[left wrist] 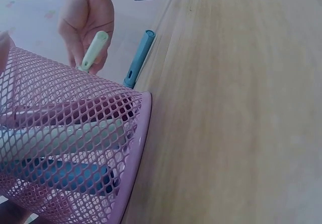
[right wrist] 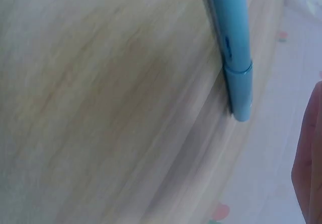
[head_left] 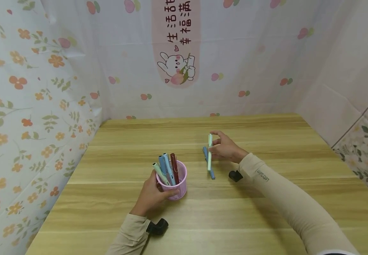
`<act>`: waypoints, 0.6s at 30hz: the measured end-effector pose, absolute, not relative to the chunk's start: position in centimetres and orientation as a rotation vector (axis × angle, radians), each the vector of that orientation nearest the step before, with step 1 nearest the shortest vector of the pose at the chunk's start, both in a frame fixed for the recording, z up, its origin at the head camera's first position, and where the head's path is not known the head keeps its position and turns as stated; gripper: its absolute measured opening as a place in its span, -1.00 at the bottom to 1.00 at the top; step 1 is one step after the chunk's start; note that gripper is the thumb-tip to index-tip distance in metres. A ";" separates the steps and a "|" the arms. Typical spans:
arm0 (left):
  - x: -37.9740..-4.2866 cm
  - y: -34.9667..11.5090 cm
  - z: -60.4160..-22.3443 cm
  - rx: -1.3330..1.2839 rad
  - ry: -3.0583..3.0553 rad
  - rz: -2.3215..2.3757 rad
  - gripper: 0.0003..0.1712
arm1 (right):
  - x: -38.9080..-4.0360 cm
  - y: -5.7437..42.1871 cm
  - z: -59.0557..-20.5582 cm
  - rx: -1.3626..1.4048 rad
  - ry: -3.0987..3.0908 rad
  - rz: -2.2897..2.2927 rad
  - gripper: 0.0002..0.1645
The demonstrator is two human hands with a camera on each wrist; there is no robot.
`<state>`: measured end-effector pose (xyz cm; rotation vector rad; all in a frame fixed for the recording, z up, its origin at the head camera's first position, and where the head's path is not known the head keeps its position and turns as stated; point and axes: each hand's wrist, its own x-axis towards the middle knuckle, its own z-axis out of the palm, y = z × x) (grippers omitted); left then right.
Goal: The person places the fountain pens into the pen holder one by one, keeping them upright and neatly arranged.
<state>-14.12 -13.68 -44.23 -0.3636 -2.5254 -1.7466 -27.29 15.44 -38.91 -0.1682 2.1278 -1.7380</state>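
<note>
My left hand grips a pink mesh pen cup, its thumb across the near wall. Several pens lean in the cup: a pale green one, two blue ones and a dark red one. To the right, my right hand pinches a light green pen along its length. Below that pen a blue pen lies on the table, partly covered by it in the head view. The right wrist view shows the blue pen large, with part of a finger at the right edge.
The wood-grain table runs back to a printed curtain, with a flowered curtain on the left. A black wrist camera sits at the left wrist, another at the right.
</note>
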 end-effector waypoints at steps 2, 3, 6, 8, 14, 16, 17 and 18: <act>-14.1 -13.7 -44.2 -0.364 -2.525 -1.747 0.06 | -27.2 15.3 -38.9 -0.159 2.107 -1.769 -0.07; -14.1 -13.7 -44.2 -0.362 -2.525 -1.744 0.06 | -27.2 15.2 -38.8 -0.155 2.096 -1.784 -0.07; -14.3 -13.7 -44.1 -0.356 -2.528 -1.735 0.05 | -27.0 14.9 -38.7 -0.158 2.103 -1.799 -0.08; -14.4 -13.6 -44.1 -0.364 -2.519 -1.743 0.04 | -26.9 14.8 -38.5 -0.162 2.115 -1.803 -0.08; -14.6 -13.4 -44.2 -0.381 -2.506 -1.749 0.02 | -26.6 14.4 -38.0 -0.177 2.137 -1.831 -0.08; -14.5 -13.5 -44.3 -0.376 -2.513 -1.743 0.03 | -26.4 14.1 -38.1 -0.192 2.134 -1.836 -0.08; -14.4 -13.5 -44.3 -0.371 -2.514 -1.744 0.03 | -26.3 13.9 -38.1 -0.210 2.135 -1.839 -0.09; -14.4 -13.6 -44.3 -0.367 -2.515 -1.743 0.03 | -26.2 13.8 -38.0 -0.221 2.135 -1.841 -0.09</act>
